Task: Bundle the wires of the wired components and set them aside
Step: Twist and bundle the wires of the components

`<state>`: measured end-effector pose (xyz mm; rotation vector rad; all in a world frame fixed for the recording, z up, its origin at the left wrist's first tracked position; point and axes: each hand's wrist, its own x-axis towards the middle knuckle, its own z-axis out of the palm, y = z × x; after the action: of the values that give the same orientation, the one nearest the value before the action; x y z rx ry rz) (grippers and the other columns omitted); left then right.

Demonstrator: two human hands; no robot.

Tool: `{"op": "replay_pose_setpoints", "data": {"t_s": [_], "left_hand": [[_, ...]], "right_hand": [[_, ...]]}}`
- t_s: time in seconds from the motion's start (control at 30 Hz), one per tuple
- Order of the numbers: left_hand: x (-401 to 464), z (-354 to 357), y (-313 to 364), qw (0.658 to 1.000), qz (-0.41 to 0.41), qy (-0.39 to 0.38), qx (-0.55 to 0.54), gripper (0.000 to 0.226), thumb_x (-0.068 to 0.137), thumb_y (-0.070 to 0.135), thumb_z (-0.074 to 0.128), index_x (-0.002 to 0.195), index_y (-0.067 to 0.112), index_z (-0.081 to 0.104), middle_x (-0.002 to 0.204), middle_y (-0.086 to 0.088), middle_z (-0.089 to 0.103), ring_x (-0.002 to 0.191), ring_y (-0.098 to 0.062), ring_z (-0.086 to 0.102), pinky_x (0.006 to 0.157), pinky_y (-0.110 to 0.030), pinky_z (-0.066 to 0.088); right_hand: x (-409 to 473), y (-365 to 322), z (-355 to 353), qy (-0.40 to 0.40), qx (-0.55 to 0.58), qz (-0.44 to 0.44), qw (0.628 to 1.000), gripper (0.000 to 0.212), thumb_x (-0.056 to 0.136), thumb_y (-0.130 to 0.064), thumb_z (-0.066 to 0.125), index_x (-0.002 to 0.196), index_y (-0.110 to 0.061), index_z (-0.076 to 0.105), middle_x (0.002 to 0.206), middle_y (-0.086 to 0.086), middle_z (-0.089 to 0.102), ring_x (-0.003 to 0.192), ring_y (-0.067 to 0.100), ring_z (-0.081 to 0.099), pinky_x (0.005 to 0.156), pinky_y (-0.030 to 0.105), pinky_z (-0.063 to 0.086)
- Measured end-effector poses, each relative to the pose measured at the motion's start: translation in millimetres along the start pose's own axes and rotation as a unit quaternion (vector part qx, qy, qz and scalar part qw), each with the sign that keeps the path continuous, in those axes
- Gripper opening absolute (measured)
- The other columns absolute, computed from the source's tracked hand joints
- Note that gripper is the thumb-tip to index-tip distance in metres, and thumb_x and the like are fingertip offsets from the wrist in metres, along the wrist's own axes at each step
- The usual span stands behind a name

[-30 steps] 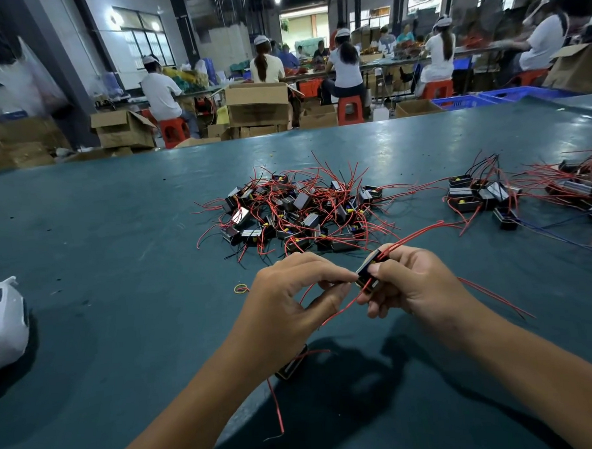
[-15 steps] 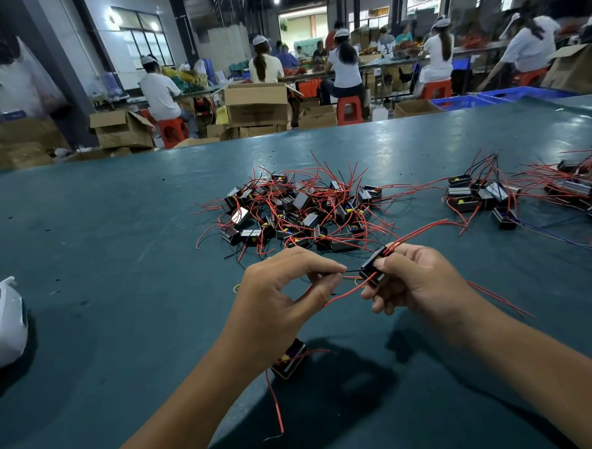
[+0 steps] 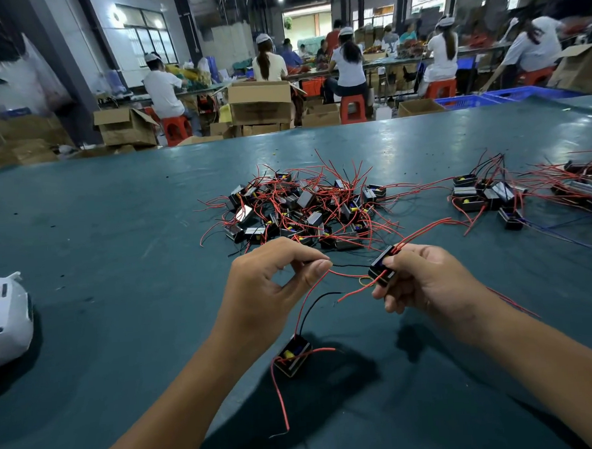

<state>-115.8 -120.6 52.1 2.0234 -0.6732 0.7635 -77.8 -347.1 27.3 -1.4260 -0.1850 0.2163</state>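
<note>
My right hand (image 3: 424,279) grips a small black wired component (image 3: 382,266) above the teal table (image 3: 118,268), its long red wires trailing off to the right. My left hand (image 3: 274,287) pinches the thin black and red wires (image 3: 348,269) that stretch from that component. A second black component (image 3: 292,359) with a yellow core lies on the table below my left wrist, with red and black wires curling from it. Beyond my hands sits a tangled pile of components (image 3: 304,210) with red wires.
A smaller group of components (image 3: 485,193) lies at the right, with another tangle (image 3: 584,185) at the right edge. A white object (image 3: 4,318) rests at the left edge. Behind the table are cardboard boxes, red stools and seated workers.
My hands have drawn apart, stretching the thin wires between them. The second component under my left wrist has come into full view.
</note>
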Motion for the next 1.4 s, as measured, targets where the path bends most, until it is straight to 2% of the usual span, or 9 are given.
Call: {"op": "replay_pose_setpoints", "data": {"t_s": [0.23, 0.4, 0.63, 0.9, 1.03, 1.17, 1.3, 1.4], "left_hand": [[1.4, -2.7, -1.1, 1.000, -0.006, 0.013, 0.027, 0.015, 0.089, 0.028, 0.070, 0.083, 0.015, 0.072, 0.076, 0.006, 0.067, 0.072, -0.009, 0.059, 0.072, -0.007, 0.038], [-0.4, -1.4, -3.3, 0.998, -0.052, -0.001, 0.027, 0.013, 0.090, 0.028, 0.068, 0.085, 0.016, 0.071, 0.078, 0.007, 0.066, 0.074, -0.008, 0.058, 0.072, -0.007, 0.038], [-1.6, -1.1, -4.1, 0.998, -0.040, -0.005, 0.054, 0.019, 0.091, 0.032, 0.065, 0.087, 0.015, 0.070, 0.078, 0.006, 0.066, 0.075, -0.007, 0.058, 0.073, -0.006, 0.038], [-2.4, 0.0, -7.7, 0.996, -0.030, -0.020, 0.083, 0.006, 0.093, 0.009, 0.066, 0.092, 0.011, 0.072, 0.084, 0.005, 0.068, 0.080, -0.002, 0.058, 0.076, -0.005, 0.036], [-2.7, -0.2, -6.7, 0.995, -0.025, -0.032, 0.093, 0.009, 0.095, 0.013, 0.063, 0.091, 0.012, 0.071, 0.084, 0.007, 0.068, 0.081, -0.003, 0.060, 0.076, -0.006, 0.036], [-2.9, 0.6, -2.9, 0.994, -0.020, -0.009, 0.107, 0.011, 0.094, 0.013, 0.064, 0.084, 0.010, 0.068, 0.077, 0.005, 0.065, 0.076, -0.006, 0.056, 0.073, -0.006, 0.036], [-3.4, 3.3, 1.8, 0.996, -0.038, 0.000, 0.083, 0.012, 0.095, 0.011, 0.064, 0.084, 0.007, 0.067, 0.077, 0.006, 0.064, 0.074, -0.002, 0.055, 0.071, -0.005, 0.035], [-3.7, 5.3, 3.3, 0.996, -0.082, -0.009, 0.032, 0.014, 0.097, 0.014, 0.062, 0.085, 0.010, 0.066, 0.071, 0.018, 0.057, 0.067, 0.006, 0.051, 0.065, -0.005, 0.035]], "right_hand": [[2.9, -0.8, -3.8, 0.012, -0.004, -0.002, 1.000, 0.018, 0.096, -0.007, 0.049, 0.080, -0.006, 0.058, 0.067, 0.022, 0.068, 0.043, 0.023, 0.059, 0.040, 0.025, 0.044], [4.6, -0.9, -5.3, 0.031, -0.013, -0.004, 0.999, 0.019, 0.096, -0.007, 0.049, 0.079, -0.005, 0.057, 0.067, 0.021, 0.069, 0.043, 0.022, 0.059, 0.040, 0.024, 0.044], [4.4, -3.0, -6.6, 0.047, -0.015, 0.000, 0.999, 0.018, 0.096, -0.008, 0.049, 0.080, -0.005, 0.056, 0.066, 0.021, 0.069, 0.042, 0.021, 0.058, 0.040, 0.023, 0.044], [3.0, -6.5, -7.0, 0.061, -0.011, 0.007, 0.998, 0.020, 0.096, -0.008, 0.048, 0.078, -0.005, 0.055, 0.065, 0.019, 0.069, 0.042, 0.020, 0.057, 0.040, 0.023, 0.043], [2.2, -8.4, -7.9, 0.062, -0.008, 0.005, 0.998, 0.020, 0.096, -0.007, 0.048, 0.078, -0.005, 0.055, 0.065, 0.020, 0.069, 0.042, 0.020, 0.057, 0.040, 0.023, 0.043], [1.5, -10.9, -8.8, 0.054, -0.013, 0.001, 0.998, 0.020, 0.096, -0.007, 0.048, 0.078, -0.005, 0.055, 0.066, 0.020, 0.069, 0.042, 0.020, 0.057, 0.040, 0.022, 0.044], [0.1, -16.3, -13.7, 0.035, -0.020, 0.001, 0.999, 0.018, 0.097, -0.009, 0.049, 0.081, -0.006, 0.056, 0.070, 0.021, 0.071, 0.046, 0.021, 0.060, 0.042, 0.023, 0.045], [-0.1, -18.7, -16.6, 0.020, -0.028, 0.001, 0.999, 0.016, 0.097, -0.009, 0.048, 0.085, -0.003, 0.056, 0.072, 0.021, 0.071, 0.048, 0.021, 0.061, 0.043, 0.024, 0.045]]}}
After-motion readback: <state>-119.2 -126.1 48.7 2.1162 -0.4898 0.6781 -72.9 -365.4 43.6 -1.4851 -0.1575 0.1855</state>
